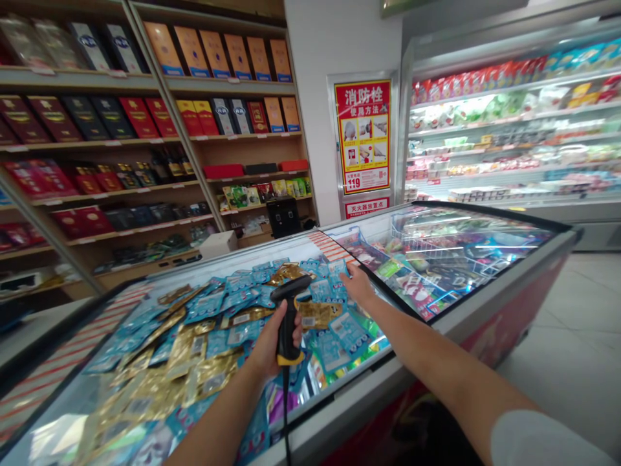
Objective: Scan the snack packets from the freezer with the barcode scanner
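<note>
L hand (272,343) fisted on scanner (289,310); R hand (358,285) flat on blue packets (334,291), fingertips partly hidden.

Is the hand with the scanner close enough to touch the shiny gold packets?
Probably yes. The left hand grips the scanner just above the freezer lid, and the gold packets lie loose beside it with nothing between, though its fingers are full.

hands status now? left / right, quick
Left hand: closed around the barcode scanner grip.
Right hand: open, fingers resting on a blue packet on the freezer lid.
</note>
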{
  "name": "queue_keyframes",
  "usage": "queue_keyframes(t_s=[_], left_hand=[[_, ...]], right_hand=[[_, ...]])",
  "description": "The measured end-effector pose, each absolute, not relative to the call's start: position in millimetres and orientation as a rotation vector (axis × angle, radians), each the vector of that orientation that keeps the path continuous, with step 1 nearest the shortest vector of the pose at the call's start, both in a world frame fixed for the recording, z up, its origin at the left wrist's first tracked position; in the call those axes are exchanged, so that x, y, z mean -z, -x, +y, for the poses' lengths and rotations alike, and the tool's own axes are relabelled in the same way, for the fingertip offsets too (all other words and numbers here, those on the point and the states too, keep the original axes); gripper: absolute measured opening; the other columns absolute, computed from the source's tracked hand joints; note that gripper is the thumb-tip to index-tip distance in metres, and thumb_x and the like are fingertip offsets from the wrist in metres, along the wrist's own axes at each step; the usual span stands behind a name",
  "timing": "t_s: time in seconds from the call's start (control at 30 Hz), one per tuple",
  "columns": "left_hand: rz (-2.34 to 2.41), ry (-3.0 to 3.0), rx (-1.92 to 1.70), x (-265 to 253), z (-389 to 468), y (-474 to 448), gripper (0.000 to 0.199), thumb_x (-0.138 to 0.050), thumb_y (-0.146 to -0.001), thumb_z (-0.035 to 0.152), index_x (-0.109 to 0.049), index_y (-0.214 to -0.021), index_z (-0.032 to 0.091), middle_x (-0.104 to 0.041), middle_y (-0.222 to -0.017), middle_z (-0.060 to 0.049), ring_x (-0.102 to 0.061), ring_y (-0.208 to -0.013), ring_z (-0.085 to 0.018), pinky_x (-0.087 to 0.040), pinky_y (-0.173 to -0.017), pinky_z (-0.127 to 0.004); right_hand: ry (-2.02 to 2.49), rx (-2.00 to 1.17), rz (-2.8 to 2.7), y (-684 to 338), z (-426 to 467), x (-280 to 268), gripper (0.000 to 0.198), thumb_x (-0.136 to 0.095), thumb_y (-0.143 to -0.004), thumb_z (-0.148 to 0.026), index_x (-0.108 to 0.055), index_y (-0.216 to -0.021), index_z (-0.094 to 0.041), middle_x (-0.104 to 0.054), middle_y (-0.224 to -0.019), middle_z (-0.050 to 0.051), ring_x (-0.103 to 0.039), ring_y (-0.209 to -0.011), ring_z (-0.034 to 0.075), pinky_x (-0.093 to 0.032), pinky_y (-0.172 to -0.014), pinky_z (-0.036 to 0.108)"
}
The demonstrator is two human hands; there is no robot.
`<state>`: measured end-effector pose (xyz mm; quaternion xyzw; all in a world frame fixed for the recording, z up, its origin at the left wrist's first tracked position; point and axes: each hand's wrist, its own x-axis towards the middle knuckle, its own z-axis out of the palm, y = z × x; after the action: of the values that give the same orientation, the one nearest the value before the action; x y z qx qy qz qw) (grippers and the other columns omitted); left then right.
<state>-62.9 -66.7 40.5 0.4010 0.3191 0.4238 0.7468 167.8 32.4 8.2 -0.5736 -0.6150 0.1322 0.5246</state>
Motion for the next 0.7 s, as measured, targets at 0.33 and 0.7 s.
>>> queue_keyframes(t_s=[0.33, 0.7], left_hand=[[0.720, -0.721, -1.075, -50.9, -35.4, 45.2, 0.029, -0.056, -0.082, 0.043, -0.055, -0.084, 0.014, -0.052, -0.063, 0.001, -0.046, -0.043, -0.006, -0.039, -0.038, -0.016], [0.725, -0.752, -1.037, -44.0, -10.4, 35.1, 0.031, -0.054, -0.084, 0.042, -0.058, -0.086, 0.011, -0.055, -0.064, -0.003, -0.050, -0.046, -0.008, -0.043, -0.040, -0.018]], right_hand=[[1.476, -0.305, -1.493, -163.6, 40.8, -3.9, 0.025, -0.048, -0.081, -0.033, -0.061, -0.097, -0.019, -0.066, -0.085, 0.005, -0.058, -0.079, 0.019, -0.039, -0.071, 0.026], [1.169, -0.710, -1.003, -171.2, 51.2, 5.4, 0.043, -0.041, -0.078, -0.033, -0.046, -0.117, -0.017, -0.064, -0.089, 0.007, -0.057, -0.049, 0.014, -0.042, -0.045, 0.026]])
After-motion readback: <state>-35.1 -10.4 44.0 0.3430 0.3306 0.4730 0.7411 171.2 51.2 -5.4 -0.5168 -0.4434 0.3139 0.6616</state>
